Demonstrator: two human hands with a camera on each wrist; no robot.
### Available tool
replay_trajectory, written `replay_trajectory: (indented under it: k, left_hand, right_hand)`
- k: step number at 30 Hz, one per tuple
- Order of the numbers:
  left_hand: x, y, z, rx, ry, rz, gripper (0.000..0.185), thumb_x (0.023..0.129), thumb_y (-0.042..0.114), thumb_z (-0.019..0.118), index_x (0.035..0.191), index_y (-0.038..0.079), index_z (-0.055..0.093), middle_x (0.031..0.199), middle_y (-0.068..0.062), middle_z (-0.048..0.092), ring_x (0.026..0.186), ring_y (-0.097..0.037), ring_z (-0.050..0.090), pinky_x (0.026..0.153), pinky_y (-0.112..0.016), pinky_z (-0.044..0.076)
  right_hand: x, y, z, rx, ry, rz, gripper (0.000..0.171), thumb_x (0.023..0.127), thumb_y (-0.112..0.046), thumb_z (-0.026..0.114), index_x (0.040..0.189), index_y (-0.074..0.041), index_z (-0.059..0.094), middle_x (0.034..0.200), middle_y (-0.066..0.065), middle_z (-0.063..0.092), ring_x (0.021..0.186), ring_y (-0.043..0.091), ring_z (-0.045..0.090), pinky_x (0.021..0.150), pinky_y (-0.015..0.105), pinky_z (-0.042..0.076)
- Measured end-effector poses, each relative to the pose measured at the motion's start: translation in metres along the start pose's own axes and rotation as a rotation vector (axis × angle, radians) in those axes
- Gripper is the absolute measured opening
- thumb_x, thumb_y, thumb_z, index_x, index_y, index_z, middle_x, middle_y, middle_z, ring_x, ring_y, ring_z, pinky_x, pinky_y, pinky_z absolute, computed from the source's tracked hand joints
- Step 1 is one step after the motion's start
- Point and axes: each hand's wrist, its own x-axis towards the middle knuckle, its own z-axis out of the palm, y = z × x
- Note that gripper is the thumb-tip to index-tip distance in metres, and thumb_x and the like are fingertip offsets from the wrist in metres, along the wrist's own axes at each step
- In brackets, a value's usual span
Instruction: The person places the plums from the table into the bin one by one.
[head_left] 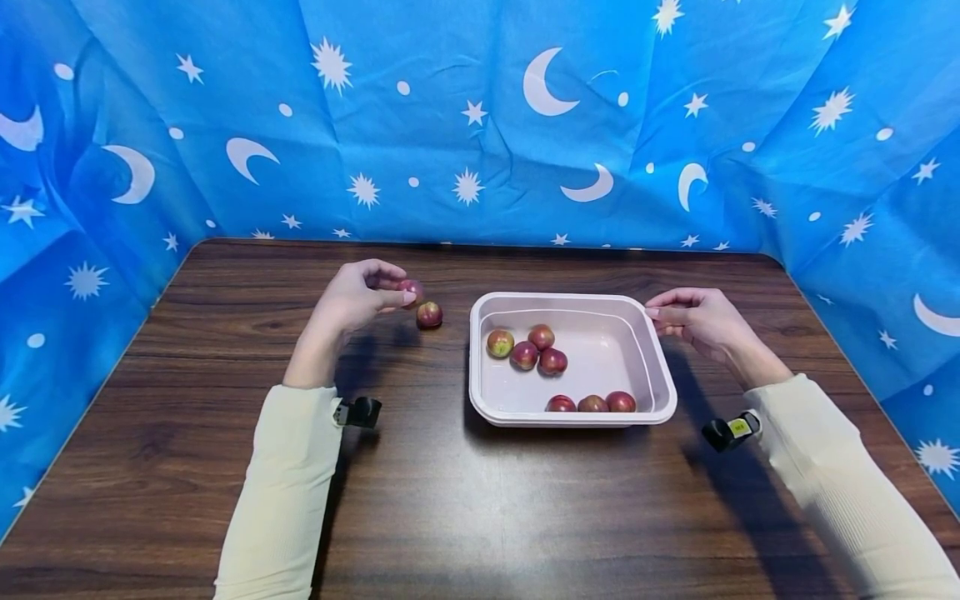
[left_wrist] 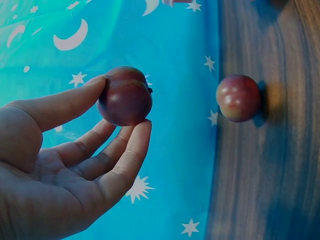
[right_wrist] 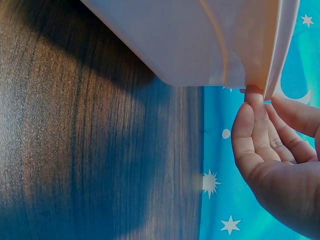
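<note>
Between thumb and fingertips my left hand (head_left: 356, 296) pinches a dark red plum (left_wrist: 125, 96), held up off the wood in the left wrist view. Another plum (head_left: 429, 315) lies on the table just beside it, left of a white plastic tub (head_left: 480, 392). My right hand (head_left: 697, 323) pinches the rim of that tub at its far right corner, thumb on the outer edge and a finger beneath the lip (right_wrist: 270, 92). Inside the tub sit several plums: a group toward the left, with a greenish one (head_left: 500, 343), and a row along the near wall (head_left: 592, 403).
The dark wood table (head_left: 420, 517) runs back to a blue cloth (head_left: 435, 125) with white moons and stars, which also hangs at both sides. Black wrist cameras are strapped to the left sleeve (head_left: 281, 475) and the right sleeve (head_left: 832, 458).
</note>
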Motion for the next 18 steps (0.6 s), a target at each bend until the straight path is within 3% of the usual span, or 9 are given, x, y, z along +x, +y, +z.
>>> replay_trajectory:
  k: [18]
  left_hand:
    - [-0.011,0.017,0.006,0.067,0.032,0.065,0.037,0.084,0.019,0.067,0.116,0.002,0.055,0.110,-0.015,0.056,0.097,-0.027,0.052,0.080,-0.037,0.043]
  right_hand:
    - [0.000,0.000,-0.001,0.016,-0.011,0.003,0.011,0.086,-0.001,0.061,0.085,-0.008,0.069,0.078,0.004,0.066,0.067,0.015,0.063,0.065,0.025,0.053]
